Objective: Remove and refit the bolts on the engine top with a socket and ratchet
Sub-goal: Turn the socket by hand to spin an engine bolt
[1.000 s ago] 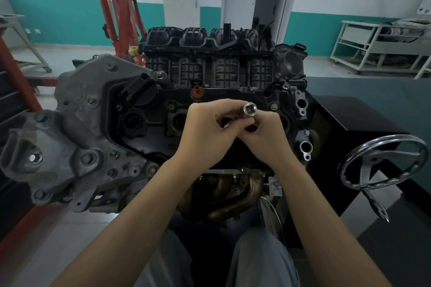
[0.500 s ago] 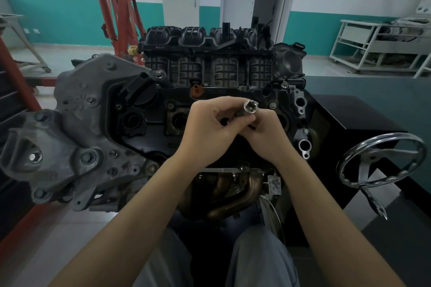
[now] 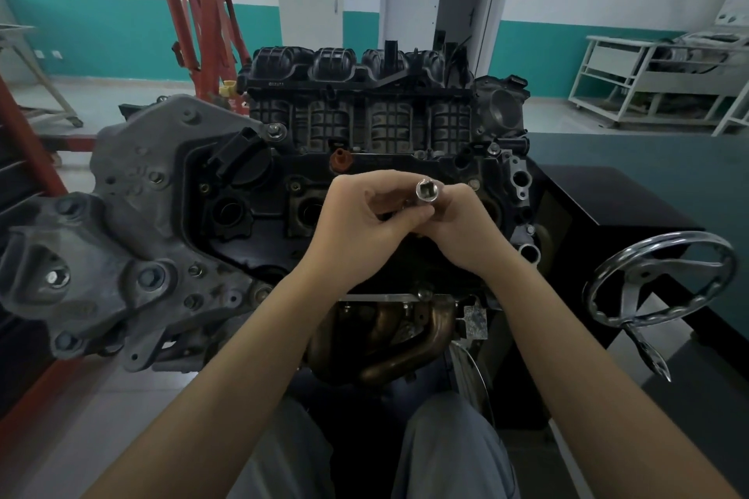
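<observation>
1. Where both arms meet above the middle of the engine top [image 3: 283, 190], we list a chrome socket [image 3: 426, 190], its square drive opening turned up toward the camera.
2. Left hand [image 3: 360, 223]: we note the fingers curled inward and the thumb laid across the socket's barrel, pinching it from the left.
3. Right hand [image 3: 462, 227]: we note the fingers curled round the socket's lower part from the right, knuckles touching the left hand; whatever else they hold is hidden from us.
4. Engine: we record a black cover with open round wells, a black ribbed intake manifold [image 3: 364, 101] behind it, a grey cast bracket [image 3: 133, 239] at the left, and a bronze-coloured exhaust manifold [image 3: 405, 340] below the hands.
5. Surroundings: we record a chrome handwheel [image 3: 660, 280] at the right, a red hoist [image 3: 202, 12] behind the engine, and a white rack [image 3: 656, 81] by the far wall.
</observation>
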Demonstrator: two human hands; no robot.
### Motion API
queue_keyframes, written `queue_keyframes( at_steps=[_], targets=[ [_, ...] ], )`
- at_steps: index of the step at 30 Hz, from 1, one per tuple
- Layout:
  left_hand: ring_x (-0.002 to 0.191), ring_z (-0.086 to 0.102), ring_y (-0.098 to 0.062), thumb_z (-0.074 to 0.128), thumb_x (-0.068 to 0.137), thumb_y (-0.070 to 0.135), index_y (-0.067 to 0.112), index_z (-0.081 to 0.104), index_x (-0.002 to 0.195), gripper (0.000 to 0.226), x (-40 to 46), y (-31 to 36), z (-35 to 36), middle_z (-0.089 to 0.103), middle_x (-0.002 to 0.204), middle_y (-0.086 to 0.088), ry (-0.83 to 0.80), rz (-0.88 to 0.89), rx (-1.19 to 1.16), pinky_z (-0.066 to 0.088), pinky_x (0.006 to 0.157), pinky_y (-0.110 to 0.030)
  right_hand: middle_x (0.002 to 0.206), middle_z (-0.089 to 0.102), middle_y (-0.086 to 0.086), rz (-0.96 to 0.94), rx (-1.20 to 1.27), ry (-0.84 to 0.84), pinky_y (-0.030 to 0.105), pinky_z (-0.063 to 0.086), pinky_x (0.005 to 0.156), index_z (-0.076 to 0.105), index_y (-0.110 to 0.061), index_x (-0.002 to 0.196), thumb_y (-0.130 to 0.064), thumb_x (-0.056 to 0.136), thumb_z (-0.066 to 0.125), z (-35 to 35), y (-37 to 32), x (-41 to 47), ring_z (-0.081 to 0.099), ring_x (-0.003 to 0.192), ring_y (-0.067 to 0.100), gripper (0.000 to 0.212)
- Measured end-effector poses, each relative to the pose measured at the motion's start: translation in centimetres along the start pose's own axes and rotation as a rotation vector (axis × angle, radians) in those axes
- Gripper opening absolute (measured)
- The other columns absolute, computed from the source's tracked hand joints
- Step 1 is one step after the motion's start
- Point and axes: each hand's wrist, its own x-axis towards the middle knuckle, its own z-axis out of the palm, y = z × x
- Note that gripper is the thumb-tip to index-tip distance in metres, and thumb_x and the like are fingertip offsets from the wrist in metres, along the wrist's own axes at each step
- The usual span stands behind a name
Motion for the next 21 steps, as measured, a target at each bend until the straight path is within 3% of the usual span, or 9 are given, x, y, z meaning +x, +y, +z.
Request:
queue_keyframes(
  at_steps=[2,6,9,13,18,21],
  targets=[
    [0.092,0.069,-0.012,0.075,0.076,-0.002,0.011,0.072,0.096,0.025,-0.07,0.02,0.02,0.073,0.093,-0.001,0.024,-0.003,0.063,0.056,0.086,-0.036,0.087,0.072,-0.005,-0.016,-0.014,0.056,0.016,0.049,0.078,0.071,-0.018,0.088,0.005,0.08,0.069,0.2,0.25,-0.08,0.068,0.086,0.003,0.025],
    [0.085,0.068,-0.003,0.081,0.072,0.008,0.026,0.071,0.09,0.027,-0.21,0.05,0.16,0.07,0.086,0.015,0.112,0.025,0.171,0.055,0.08,-0.025,0.089,0.073,0.004,-0.044,-0.006,0.126,0.024,0.054,0.08,0.073,-0.01,0.091,0.003,0.077,0.074,0.41,0.39,-0.08,0.07,0.087,0.012,0.019],
    [0.088,0.068,-0.003,0.075,0.076,0.0,0.023,0.07,0.095,0.03,-0.28,0.1,0.24,0.069,0.089,0.015,0.099,0.041,0.128,0.053,0.081,-0.02,0.096,0.071,-0.005,-0.048,0.01,0.082,0.018,0.05,0.083,0.069,-0.02,0.099,0.004,0.082,0.068,0.44,0.14,-0.28,0.068,0.095,0.006,0.029],
    [0.093,0.07,-0.011,0.072,0.077,-0.007,0.014,0.07,0.1,0.031,-0.23,0.13,0.1,0.072,0.093,0.002,0.019,0.019,0.019,0.055,0.086,-0.028,0.09,0.069,-0.009,-0.052,-0.05,0.084,0.011,0.047,0.078,0.068,-0.019,0.098,0.009,0.081,0.065,0.44,0.17,-0.31,0.066,0.087,-0.003,0.033],
    [0.084,0.067,0.001,0.083,0.07,0.01,0.017,0.074,0.093,0.026,-0.27,0.18,0.48,0.071,0.084,0.013,0.118,0.005,0.195,0.053,0.078,-0.017,0.088,0.073,0.001,-0.056,-0.066,0.136,0.021,0.052,0.079,0.074,-0.006,0.092,0.005,0.077,0.072,0.55,0.5,-0.23,0.069,0.086,0.008,0.019],
    [0.084,0.068,-0.001,0.078,0.074,0.006,0.017,0.074,0.093,0.021,-0.31,0.21,0.66,0.071,0.085,0.011,0.14,0.025,0.201,0.055,0.078,-0.021,0.093,0.071,-0.007,-0.084,-0.057,0.121,0.018,0.05,0.082,0.071,-0.014,0.099,0.003,0.081,0.07,0.58,0.33,-0.3,0.068,0.092,0.004,0.025]
  ],
)
